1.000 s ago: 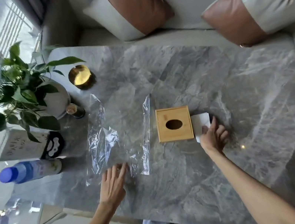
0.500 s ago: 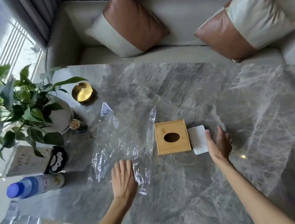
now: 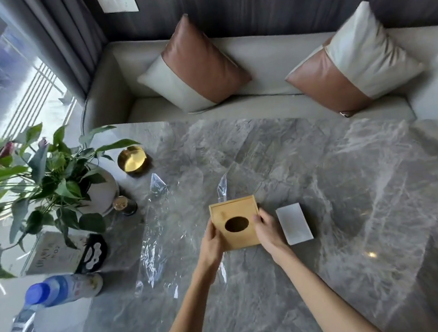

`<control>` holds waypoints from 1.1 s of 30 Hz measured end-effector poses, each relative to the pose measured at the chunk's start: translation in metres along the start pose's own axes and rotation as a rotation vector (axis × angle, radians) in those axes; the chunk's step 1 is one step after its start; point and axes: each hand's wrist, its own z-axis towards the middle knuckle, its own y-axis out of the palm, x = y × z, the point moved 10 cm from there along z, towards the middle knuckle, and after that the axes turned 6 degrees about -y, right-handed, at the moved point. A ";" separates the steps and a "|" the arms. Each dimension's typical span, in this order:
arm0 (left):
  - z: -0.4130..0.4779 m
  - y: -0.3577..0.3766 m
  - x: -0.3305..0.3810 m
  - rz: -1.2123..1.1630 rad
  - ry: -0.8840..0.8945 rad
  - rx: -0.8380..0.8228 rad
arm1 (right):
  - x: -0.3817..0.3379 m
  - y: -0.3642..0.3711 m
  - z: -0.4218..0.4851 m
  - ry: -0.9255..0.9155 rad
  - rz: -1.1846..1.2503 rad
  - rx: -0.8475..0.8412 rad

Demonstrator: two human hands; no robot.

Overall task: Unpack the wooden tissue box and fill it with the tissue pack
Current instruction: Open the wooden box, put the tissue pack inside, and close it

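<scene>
The square wooden tissue box (image 3: pixel 234 215), with an oval hole in its top, stands on the grey marble table (image 3: pixel 360 185). My left hand (image 3: pixel 211 245) grips its left side and my right hand (image 3: pixel 266 230) grips its right side. The white tissue pack (image 3: pixel 294 223) lies flat on the table just right of the box, apart from my right hand. The clear plastic wrapper (image 3: pixel 159 233) lies crumpled and spread out to the left of the box.
A potted plant (image 3: pixel 41 184) in a white pot stands at the table's left end, with a gold dish (image 3: pixel 132 158), a small dark jar (image 3: pixel 126 205), a printed box (image 3: pixel 53 254) and a blue-capped bottle (image 3: pixel 61 289) nearby. A sofa with two cushions (image 3: pixel 195 65) runs behind the table.
My left hand left the plastic wrapper and my right hand left the tissue pack; both now hold the wooden box's sides. The view has tilted up toward the sofa.
</scene>
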 end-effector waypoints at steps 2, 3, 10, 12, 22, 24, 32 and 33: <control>-0.019 -0.006 -0.011 0.006 0.009 -0.008 | 0.011 0.009 -0.020 0.003 0.025 -0.033; -0.029 -0.007 -0.019 0.014 0.008 -0.011 | 0.019 0.009 -0.030 0.007 0.009 -0.040; -0.075 0.015 -0.085 0.028 -0.040 -0.102 | 0.093 -0.013 -0.087 0.019 0.023 -0.007; -0.076 0.026 -0.102 0.039 -0.057 -0.130 | 0.111 -0.020 -0.095 0.054 0.014 0.001; -0.073 0.027 -0.138 0.196 -0.089 -0.069 | 0.131 -0.023 -0.106 0.152 -0.044 -0.070; -0.076 0.028 -0.135 0.214 -0.090 -0.059 | 0.125 -0.024 -0.111 0.049 -0.165 -0.135; -0.082 0.028 -0.131 0.179 -0.078 -0.015 | 0.086 -0.010 -0.142 -0.772 -1.201 -0.290; -0.083 0.029 -0.130 0.169 -0.078 -0.020 | 0.084 -0.009 -0.141 -0.767 -1.235 -0.311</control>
